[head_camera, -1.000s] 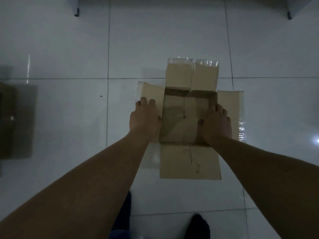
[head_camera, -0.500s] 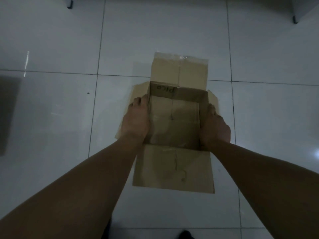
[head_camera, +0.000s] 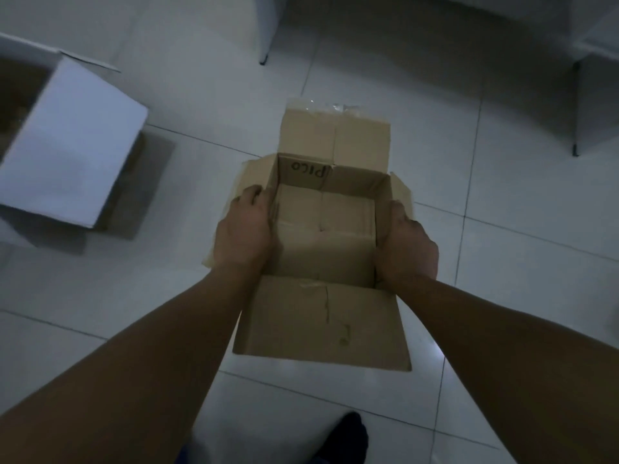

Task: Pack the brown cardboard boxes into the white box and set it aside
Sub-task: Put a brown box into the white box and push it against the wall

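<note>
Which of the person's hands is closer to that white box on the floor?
The left. The left hand grips the left side of the brown cardboard box, the side facing the white box. The right hand holds the opposite side, farther away.

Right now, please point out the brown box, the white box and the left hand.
brown box point(head_camera: 326, 252), head view, on its inner floor.
white box point(head_camera: 72, 145), head view, on its side wall.
left hand point(head_camera: 243, 234), head view, on its back.

arms: bare, no sleeves | hands point(head_camera: 243, 234): bare, no gloves | foot point(head_camera: 345, 437): dark shoe or sock
</note>
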